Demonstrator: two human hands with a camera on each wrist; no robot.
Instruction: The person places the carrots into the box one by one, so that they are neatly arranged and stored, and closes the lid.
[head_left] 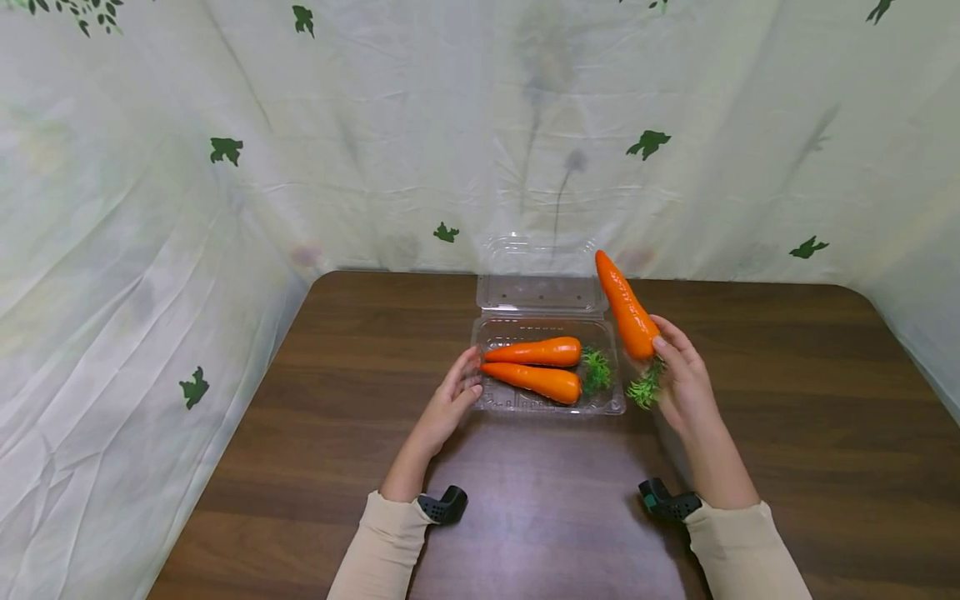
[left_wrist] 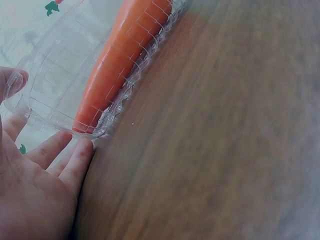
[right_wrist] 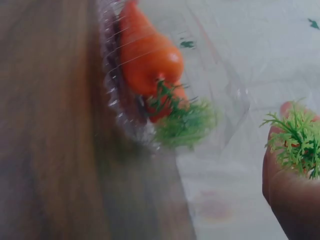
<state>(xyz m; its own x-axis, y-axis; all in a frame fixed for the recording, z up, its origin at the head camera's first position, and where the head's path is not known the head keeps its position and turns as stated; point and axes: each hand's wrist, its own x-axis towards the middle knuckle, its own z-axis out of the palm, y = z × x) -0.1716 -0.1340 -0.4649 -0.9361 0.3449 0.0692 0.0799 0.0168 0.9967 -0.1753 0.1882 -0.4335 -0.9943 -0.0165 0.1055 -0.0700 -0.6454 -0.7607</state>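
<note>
Two sleeves (head_left: 382, 546) extend forward over one desk (head_left: 555, 517). Carrot count, three: two boxed carrots (head_left: 540, 382) lie side by side in one clear box (head_left: 551, 408), its single lid (head_left: 540, 293) opened back; one held carrot (head_left: 626, 308) is raised near the box's right end. Right grip (head_left: 684, 379): partly closed, pinching that carrot near its thick end, tip pointing away and left. Left grip (head_left: 447, 408): fingers spread, nearly straight, touching the box's left end. Left wrist view alone resolves the fingertips (left_wrist: 84, 147) at the end wall; right wrist view exposes a boxed carrot's rounded thick end.
</note>
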